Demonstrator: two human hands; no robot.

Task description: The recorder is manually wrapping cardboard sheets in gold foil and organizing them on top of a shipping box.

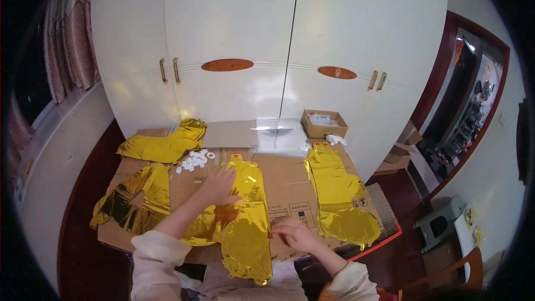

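A flat, elongated gold foil piece (244, 234) is being displayed lengthwise across the cardboard-topped counter (287, 184), its rounded near end being extended past the near edge. A small red mark (236, 156) is being shown at its narrow far end. Light is being reflected by its creased, shiny surface. To its left, more gold foil (202, 228) is being spread; whether both are being joined cannot be told.
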